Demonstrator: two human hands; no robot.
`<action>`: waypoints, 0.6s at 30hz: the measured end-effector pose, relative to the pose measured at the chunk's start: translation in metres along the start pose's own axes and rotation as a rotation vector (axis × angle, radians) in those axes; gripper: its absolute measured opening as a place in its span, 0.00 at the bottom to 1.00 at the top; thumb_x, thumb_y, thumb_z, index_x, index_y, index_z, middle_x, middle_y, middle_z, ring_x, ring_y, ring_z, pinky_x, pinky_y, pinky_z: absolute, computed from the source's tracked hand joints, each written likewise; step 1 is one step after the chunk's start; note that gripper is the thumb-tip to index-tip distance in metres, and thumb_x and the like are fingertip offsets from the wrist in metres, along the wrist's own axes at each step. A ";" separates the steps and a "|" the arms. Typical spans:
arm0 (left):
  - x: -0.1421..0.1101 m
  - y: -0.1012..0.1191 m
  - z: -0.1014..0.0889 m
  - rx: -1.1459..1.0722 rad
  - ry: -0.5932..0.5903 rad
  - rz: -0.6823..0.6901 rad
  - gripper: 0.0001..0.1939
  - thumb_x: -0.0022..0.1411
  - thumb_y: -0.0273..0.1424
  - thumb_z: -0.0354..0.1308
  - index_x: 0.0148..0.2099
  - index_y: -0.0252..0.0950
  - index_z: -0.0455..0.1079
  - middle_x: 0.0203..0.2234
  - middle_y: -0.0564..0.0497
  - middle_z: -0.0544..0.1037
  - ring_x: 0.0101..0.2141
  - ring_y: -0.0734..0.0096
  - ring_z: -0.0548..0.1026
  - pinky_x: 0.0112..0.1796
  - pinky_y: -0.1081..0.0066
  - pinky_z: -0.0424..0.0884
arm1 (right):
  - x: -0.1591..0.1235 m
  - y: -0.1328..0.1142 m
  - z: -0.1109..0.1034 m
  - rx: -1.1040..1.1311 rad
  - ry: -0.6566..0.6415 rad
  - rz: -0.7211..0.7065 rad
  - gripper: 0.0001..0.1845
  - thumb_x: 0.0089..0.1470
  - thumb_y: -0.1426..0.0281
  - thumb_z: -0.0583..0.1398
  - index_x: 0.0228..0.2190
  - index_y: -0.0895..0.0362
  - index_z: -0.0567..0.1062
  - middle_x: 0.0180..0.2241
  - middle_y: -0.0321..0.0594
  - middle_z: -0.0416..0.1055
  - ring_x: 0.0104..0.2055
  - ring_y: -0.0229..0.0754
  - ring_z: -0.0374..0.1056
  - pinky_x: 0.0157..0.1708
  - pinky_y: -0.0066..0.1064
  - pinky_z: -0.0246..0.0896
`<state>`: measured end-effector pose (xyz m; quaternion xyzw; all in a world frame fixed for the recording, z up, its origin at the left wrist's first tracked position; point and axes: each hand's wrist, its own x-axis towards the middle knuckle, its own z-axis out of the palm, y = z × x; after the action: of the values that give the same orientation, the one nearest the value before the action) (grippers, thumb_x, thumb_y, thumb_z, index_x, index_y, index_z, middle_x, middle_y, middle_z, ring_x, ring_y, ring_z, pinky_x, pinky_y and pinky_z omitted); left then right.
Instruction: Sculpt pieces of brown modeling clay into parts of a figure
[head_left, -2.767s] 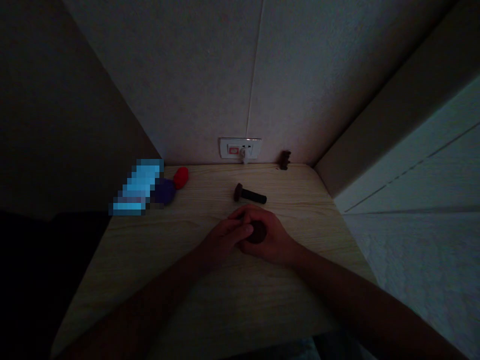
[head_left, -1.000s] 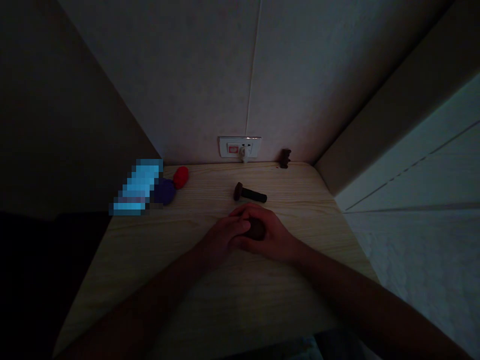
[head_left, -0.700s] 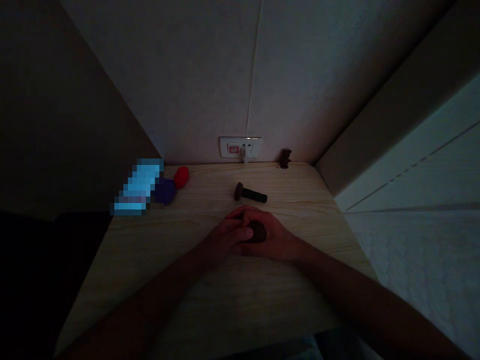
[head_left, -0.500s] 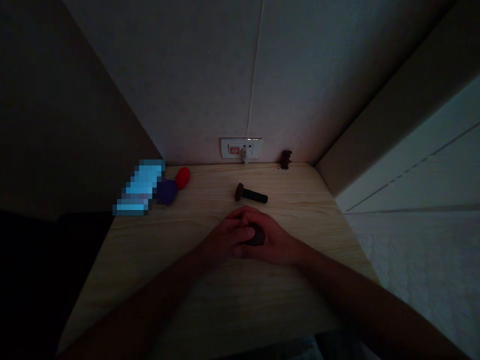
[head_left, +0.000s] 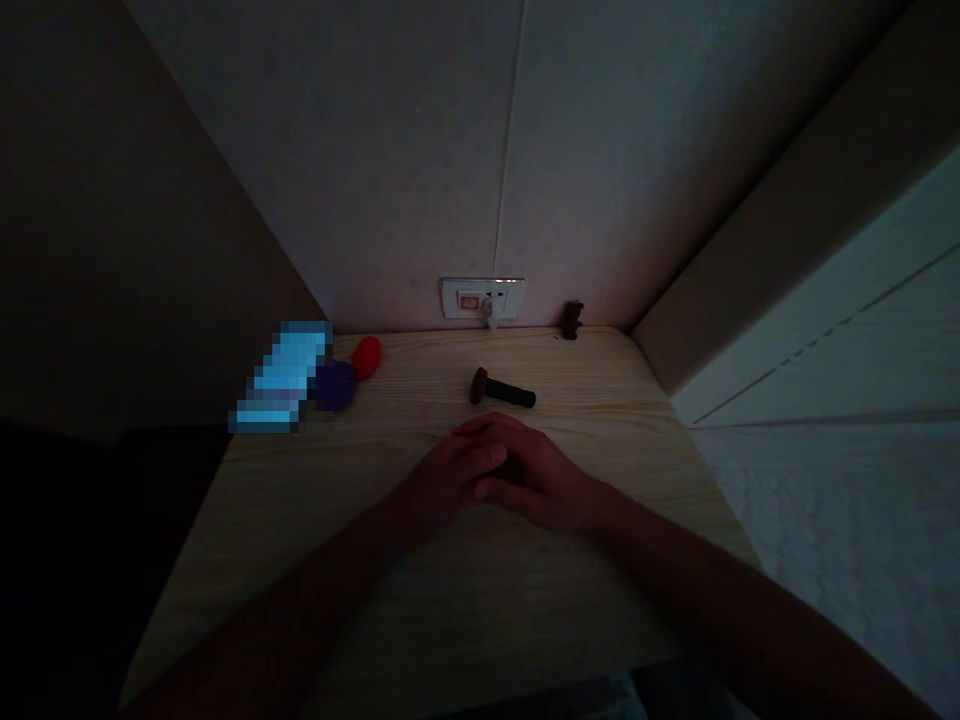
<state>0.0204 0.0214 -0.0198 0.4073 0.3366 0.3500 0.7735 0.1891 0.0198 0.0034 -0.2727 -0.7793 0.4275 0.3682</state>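
Both hands meet over the middle of the table, closed around a dark brown lump (head_left: pixel 512 469) that looks like modelling clay. My left hand (head_left: pixel 450 477) presses it from the left, its thumb lying over the top. Around the other side curls my right hand (head_left: pixel 551 478), with its thumb near the left one. Most of the lump is hidden between the palms. Just beyond the fingers lies a small hammer shape (head_left: pixel 504 389) with a brown head and a black handle, apart from both hands.
A blue lump (head_left: pixel 334 386) and a red lump (head_left: pixel 367 358) sit at the back left of the wooden table (head_left: pixel 420 620), beside a blurred-out bright screen (head_left: pixel 283 380). A small dark brown figure (head_left: pixel 572 320) stands by the wall, right of a socket (head_left: pixel 482 298) with a plug.
My hands have closed in further on the brown lump, so less of it shows. The thumbs have shifted slightly. Objects on the table stay where they were.
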 end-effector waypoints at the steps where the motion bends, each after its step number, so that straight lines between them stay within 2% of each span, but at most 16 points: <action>1: 0.000 0.000 -0.001 0.007 0.007 -0.018 0.13 0.55 0.40 0.68 0.33 0.34 0.78 0.25 0.53 0.77 0.28 0.72 0.72 0.31 0.72 0.65 | 0.000 0.001 -0.001 -0.019 0.010 0.007 0.18 0.59 0.63 0.66 0.48 0.56 0.73 0.52 0.48 0.73 0.53 0.48 0.71 0.54 0.41 0.67; 5: 0.001 0.000 -0.002 -0.002 0.073 -0.088 0.12 0.54 0.36 0.70 0.32 0.33 0.77 0.23 0.54 0.76 0.23 0.77 0.69 0.26 0.74 0.60 | -0.002 0.009 -0.004 -0.079 0.059 0.056 0.30 0.53 0.62 0.71 0.54 0.57 0.70 0.51 0.49 0.75 0.50 0.49 0.73 0.50 0.40 0.70; 7: 0.001 0.001 -0.002 -0.052 0.083 -0.088 0.12 0.54 0.36 0.71 0.34 0.32 0.78 0.27 0.50 0.80 0.28 0.73 0.75 0.30 0.74 0.66 | -0.002 0.012 -0.006 -0.098 0.051 0.067 0.31 0.53 0.63 0.71 0.55 0.56 0.70 0.51 0.49 0.75 0.51 0.49 0.74 0.51 0.40 0.70; 10: 0.000 0.004 0.001 -0.117 0.070 -0.064 0.13 0.53 0.35 0.72 0.38 0.33 0.80 0.34 0.46 0.84 0.38 0.65 0.80 0.41 0.68 0.72 | -0.002 0.013 -0.007 -0.108 0.028 0.064 0.29 0.55 0.64 0.69 0.57 0.55 0.71 0.52 0.47 0.77 0.51 0.48 0.75 0.52 0.39 0.70; 12: -0.001 0.006 0.002 -0.117 0.061 -0.057 0.13 0.53 0.34 0.72 0.39 0.33 0.80 0.34 0.46 0.84 0.38 0.63 0.81 0.43 0.67 0.73 | -0.003 0.012 -0.007 -0.100 0.011 0.052 0.27 0.57 0.65 0.68 0.57 0.54 0.72 0.53 0.46 0.77 0.52 0.48 0.75 0.53 0.40 0.70; 14: -0.001 0.007 0.003 -0.105 0.061 -0.062 0.12 0.53 0.34 0.72 0.39 0.34 0.81 0.32 0.47 0.84 0.36 0.65 0.81 0.41 0.67 0.74 | -0.003 0.011 -0.007 -0.094 -0.004 0.059 0.27 0.58 0.65 0.67 0.58 0.53 0.72 0.55 0.46 0.76 0.54 0.48 0.75 0.55 0.41 0.70; 18: 0.000 0.006 0.003 -0.085 0.107 -0.073 0.09 0.51 0.32 0.72 0.34 0.34 0.80 0.27 0.50 0.82 0.28 0.72 0.77 0.31 0.74 0.70 | -0.002 0.010 -0.006 -0.135 -0.024 0.064 0.32 0.56 0.64 0.69 0.60 0.51 0.70 0.57 0.46 0.75 0.56 0.49 0.74 0.57 0.42 0.68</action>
<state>0.0211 0.0232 -0.0134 0.3424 0.3769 0.3566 0.7833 0.1965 0.0256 -0.0036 -0.3163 -0.8016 0.3889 0.3258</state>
